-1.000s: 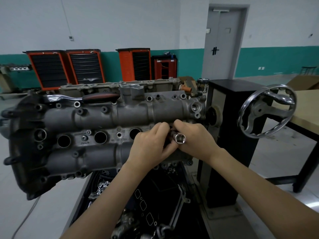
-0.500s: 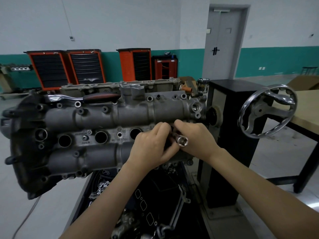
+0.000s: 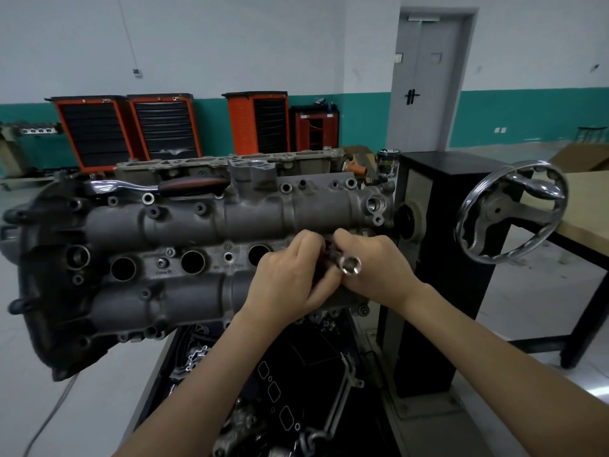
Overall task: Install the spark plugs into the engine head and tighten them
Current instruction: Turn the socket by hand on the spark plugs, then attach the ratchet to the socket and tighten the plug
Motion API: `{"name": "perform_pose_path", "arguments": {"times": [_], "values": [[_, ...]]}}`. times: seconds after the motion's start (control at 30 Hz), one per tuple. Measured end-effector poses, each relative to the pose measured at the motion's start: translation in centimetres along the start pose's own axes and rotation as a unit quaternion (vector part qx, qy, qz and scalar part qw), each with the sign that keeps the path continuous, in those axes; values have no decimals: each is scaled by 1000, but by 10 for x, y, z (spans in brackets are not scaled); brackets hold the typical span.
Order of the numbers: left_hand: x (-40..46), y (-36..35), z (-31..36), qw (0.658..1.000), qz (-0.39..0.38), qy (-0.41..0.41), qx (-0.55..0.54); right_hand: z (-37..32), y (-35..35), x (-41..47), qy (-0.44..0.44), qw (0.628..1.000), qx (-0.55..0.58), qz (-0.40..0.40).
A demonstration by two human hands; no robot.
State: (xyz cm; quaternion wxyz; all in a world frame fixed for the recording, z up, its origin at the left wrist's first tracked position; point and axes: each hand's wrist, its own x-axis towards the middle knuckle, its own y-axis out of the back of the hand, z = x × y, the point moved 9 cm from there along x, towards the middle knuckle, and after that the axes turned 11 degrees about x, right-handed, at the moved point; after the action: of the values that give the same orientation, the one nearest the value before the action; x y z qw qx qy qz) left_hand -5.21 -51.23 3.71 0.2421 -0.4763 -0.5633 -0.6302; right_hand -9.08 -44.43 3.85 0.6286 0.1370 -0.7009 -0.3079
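The grey engine head (image 3: 184, 225) is mounted on a stand, with three open plug wells (image 3: 192, 262) in a row along its middle. A shiny socket (image 3: 350, 265) points its open end toward me; my right hand (image 3: 379, 268) grips it at the rightmost well. My left hand (image 3: 290, 278) holds the socket's lower part with curled fingers. Both hands hide the rightmost well and any spark plug. A ratchet with a dark handle (image 3: 178, 186) lies on top of the head.
A chrome handwheel (image 3: 510, 212) sticks out from the black stand column (image 3: 445, 258) on the right. A wooden table (image 3: 586, 206) is at the far right. Orange tool cabinets (image 3: 125, 130) line the back wall. Loose engine parts (image 3: 280, 390) lie in the tray below.
The socket's open end has tipped a little to the right and down toward me. Both hands stay at the rightmost well with small finger shifts.
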Motion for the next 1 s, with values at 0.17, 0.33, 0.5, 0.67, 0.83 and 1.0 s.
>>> {"name": "perform_pose_path", "arguments": {"times": [0.17, 0.33, 0.5, 0.67, 0.83, 1.0], "values": [[-1, -2, 4, 999, 11, -32, 40, 5, -2, -1, -27, 1000, -11, -4], [-2, -3, 1, 1000, 8, -16, 20, 0, -7, -2, -16, 999, 3, -42], [-1, 0, 2, 1000, 12, -19, 7, 1, -1, -1, -13, 999, 20, -23], [-2, -5, 3, 999, 10, -30, 28, 2, -2, -1, -23, 1000, 1, -11], [-2, -4, -1, 1000, 9, -10, 18, 0, -7, -2, -13, 999, 6, -45], [-1, 1, 3, 999, 16, -27, 21, 3, 3, 0, -25, 1000, 13, 5]]}}
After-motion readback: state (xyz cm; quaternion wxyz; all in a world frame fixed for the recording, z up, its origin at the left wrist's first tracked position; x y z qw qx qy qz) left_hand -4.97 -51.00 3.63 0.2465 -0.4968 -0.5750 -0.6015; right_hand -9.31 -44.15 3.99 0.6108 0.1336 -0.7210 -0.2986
